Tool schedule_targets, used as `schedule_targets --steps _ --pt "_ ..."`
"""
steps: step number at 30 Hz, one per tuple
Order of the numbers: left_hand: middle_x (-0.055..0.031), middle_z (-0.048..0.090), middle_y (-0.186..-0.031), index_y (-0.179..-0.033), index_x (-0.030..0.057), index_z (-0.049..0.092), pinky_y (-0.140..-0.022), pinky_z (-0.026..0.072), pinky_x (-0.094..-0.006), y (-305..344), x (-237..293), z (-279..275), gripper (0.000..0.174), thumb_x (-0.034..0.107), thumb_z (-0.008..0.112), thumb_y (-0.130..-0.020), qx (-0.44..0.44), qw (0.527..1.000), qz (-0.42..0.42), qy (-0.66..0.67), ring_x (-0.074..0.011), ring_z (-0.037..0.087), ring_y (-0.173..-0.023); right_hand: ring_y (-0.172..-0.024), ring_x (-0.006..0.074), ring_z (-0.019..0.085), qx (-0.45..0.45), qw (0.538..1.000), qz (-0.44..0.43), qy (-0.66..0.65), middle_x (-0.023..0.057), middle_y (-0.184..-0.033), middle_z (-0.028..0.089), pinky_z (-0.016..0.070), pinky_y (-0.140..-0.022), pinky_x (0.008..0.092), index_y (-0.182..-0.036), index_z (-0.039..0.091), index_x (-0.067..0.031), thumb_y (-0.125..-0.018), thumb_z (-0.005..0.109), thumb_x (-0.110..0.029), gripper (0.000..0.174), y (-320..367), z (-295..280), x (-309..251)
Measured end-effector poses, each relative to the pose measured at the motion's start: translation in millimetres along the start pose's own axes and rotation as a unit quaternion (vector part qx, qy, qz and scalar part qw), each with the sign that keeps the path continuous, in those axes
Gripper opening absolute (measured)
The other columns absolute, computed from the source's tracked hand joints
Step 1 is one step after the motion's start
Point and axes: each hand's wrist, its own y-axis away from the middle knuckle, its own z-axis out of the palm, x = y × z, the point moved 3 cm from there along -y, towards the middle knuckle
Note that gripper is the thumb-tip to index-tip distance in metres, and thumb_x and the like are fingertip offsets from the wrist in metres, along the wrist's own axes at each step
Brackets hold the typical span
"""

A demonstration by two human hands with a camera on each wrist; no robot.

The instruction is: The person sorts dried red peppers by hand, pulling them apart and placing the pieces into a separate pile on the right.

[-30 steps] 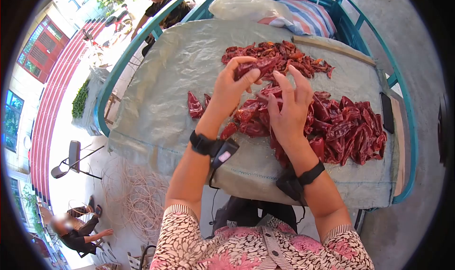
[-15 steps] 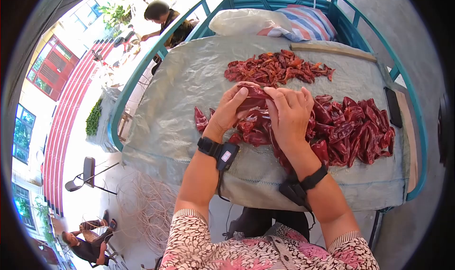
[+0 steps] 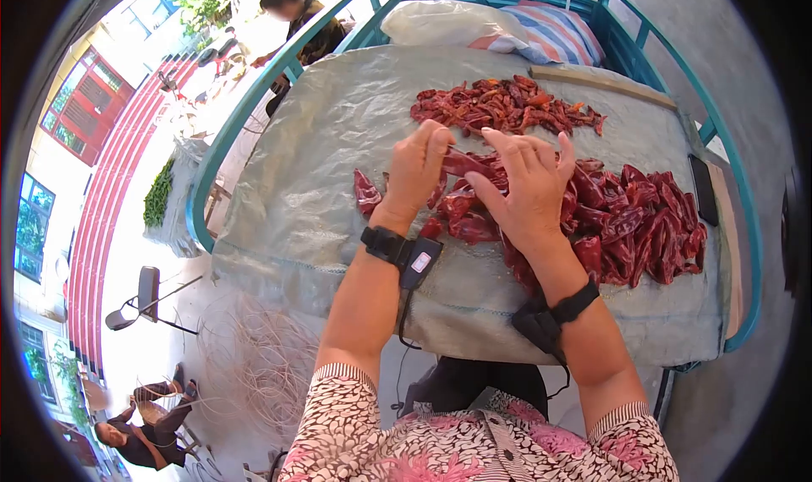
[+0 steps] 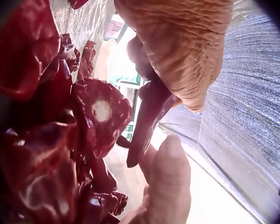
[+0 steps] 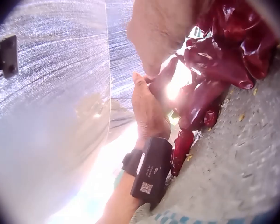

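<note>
My left hand (image 3: 414, 171) grips a long dried red pepper (image 4: 151, 119) at one end, fingers curled around it. In the head view that pepper points across to my right hand (image 3: 531, 190). The right thumb and fingers are spread apart around its free end, over a large heap of glossy dark-red dried peppers (image 3: 639, 220). Seen from the left wrist, the pepper's narrow end hangs beside a fingertip of the right hand (image 4: 170, 175). The left hand (image 5: 147, 109) also shows in the right wrist view, thumb against the pepper.
A second pile of smaller, shrivelled red peppers (image 3: 507, 106) lies farther back on the plastic sheet (image 3: 296, 152). A wooden strip (image 3: 605, 86), a black phone (image 3: 704, 190) and sacks (image 3: 452, 25) lie near the edges. Blue rails (image 3: 233, 135) border the bed. Two people are beyond.
Both hands held the pepper close together half a second ago; now they are farther apart. The left hand has turned into a fist-like grip, and the right fingers have spread.
</note>
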Motion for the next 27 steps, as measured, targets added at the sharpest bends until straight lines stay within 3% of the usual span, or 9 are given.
schedule_targets --steps 6,9,12,15,18,21,24,27 --pt "-0.0080 0.066 -0.077 -0.104 0.0048 0.066 -0.067 0.0501 -0.0364 0 10 2 0.033 0.033 0.051 -0.110 -0.022 0.999 0.037 0.021 -0.0199 0.064 -0.072 -0.100 0.0180 0.063 -0.058 0.998 -0.025 -0.008 -0.0021 -0.096 0.070 0.0265 -0.118 0.0556 -0.120 0.071 -0.0178 -0.078 0.085 -0.021 0.045 10 17 7" --pt "-0.0130 0.072 -0.099 -0.109 0.0059 0.068 -0.070 0.0540 -0.0397 -2 2 -8 0.032 0.036 0.059 -0.105 0.046 0.990 -0.024 -0.132 -0.0277 0.070 -0.080 -0.100 0.0185 0.063 -0.014 0.999 -0.013 0.032 -0.0013 -0.097 0.070 0.0277 -0.118 0.0538 -0.121 0.070 -0.0183 -0.080 0.083 -0.018 0.043 8 14 9" --pt "-0.0179 0.066 -0.128 -0.117 0.0086 0.070 -0.083 0.0565 -0.0441 1 -15 -28 0.039 0.043 0.064 -0.100 0.026 0.892 -0.199 -0.405 -0.0344 0.069 -0.105 -0.106 0.0200 0.061 -0.008 0.995 0.028 0.091 -0.0001 -0.108 0.069 0.0279 -0.117 0.0552 -0.125 0.068 -0.0188 -0.083 0.081 -0.018 0.044 9 8 12" --pt "-0.0181 0.057 -0.140 -0.121 0.0117 0.071 -0.099 0.0524 -0.0477 9 -28 -44 0.046 0.048 0.070 -0.093 -0.069 0.798 -0.264 -0.538 -0.0373 0.058 -0.126 -0.115 0.0227 0.058 0.049 0.994 0.046 0.081 0.0012 -0.120 0.066 0.0278 -0.116 0.0567 -0.131 0.065 -0.0194 -0.085 0.078 -0.018 0.047 6 3 8" --pt "-0.0177 0.060 -0.131 -0.124 0.0127 0.071 -0.108 0.0456 -0.0504 14 -23 -49 0.050 0.048 0.073 -0.089 -0.106 0.792 -0.337 -0.498 -0.0388 0.049 -0.134 -0.121 0.0246 0.055 0.040 0.996 0.033 0.077 0.0017 -0.127 0.063 0.0272 -0.116 0.0580 -0.134 0.062 -0.0194 -0.086 0.076 -0.018 0.050 9 6 9" --pt "-0.0184 0.060 -0.131 -0.120 0.0129 0.072 -0.108 0.0450 -0.0509 14 -24 -52 0.049 0.047 0.077 -0.085 -0.150 0.785 -0.387 -0.460 -0.0384 0.051 -0.132 -0.121 0.0247 0.055 0.050 0.996 0.034 0.069 0.0013 -0.125 0.063 0.0271 -0.116 0.0576 -0.133 0.063 -0.0192 -0.085 0.077 -0.016 0.050 9 4 9" --pt "-0.0203 0.058 -0.138 -0.110 0.0096 0.072 -0.106 0.0467 -0.0488 16 -10 -50 0.040 0.041 0.076 -0.086 -0.200 0.798 -0.348 -0.449 -0.0365 0.054 -0.130 -0.120 0.0244 0.055 0.050 0.997 0.023 0.059 0.0009 -0.125 0.063 0.0274 -0.116 0.0572 -0.130 0.065 -0.0192 -0.084 0.076 -0.014 0.048 9 3 6" --pt "-0.0200 0.065 -0.129 -0.099 0.0047 0.069 -0.097 0.0520 -0.0433 18 -19 -43 0.030 0.031 0.077 -0.085 -0.207 0.835 -0.302 -0.410 -0.0330 0.063 -0.119 -0.120 0.0243 0.055 0.045 0.998 0.004 0.040 0.0009 -0.124 0.064 0.0280 -0.116 0.0556 -0.127 0.066 -0.0191 -0.084 0.076 -0.013 0.045 8 2 5"
